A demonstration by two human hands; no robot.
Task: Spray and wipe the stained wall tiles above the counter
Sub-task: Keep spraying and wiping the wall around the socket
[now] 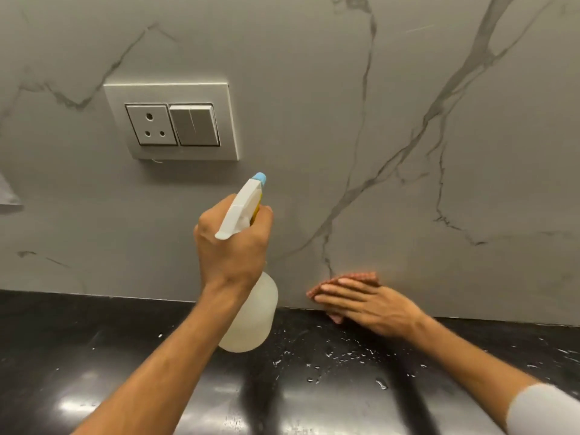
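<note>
My left hand (233, 243) grips the neck of a clear spray bottle (251, 321) with a white trigger head and blue nozzle, held upright and aimed at the grey marble-veined wall tiles (314, 120). My right hand (364, 304) lies flat with its fingers together and presses a reddish checked cloth (357, 277) against the bottom of the wall, just above the black counter (94, 340). Most of the cloth is hidden under the hand.
A white plate with a socket and a switch (171, 120) is mounted on the wall, up and left of the bottle. Water droplets (329, 359) dot the glossy counter below my hands. A pale object (8, 196) pokes in at the left edge.
</note>
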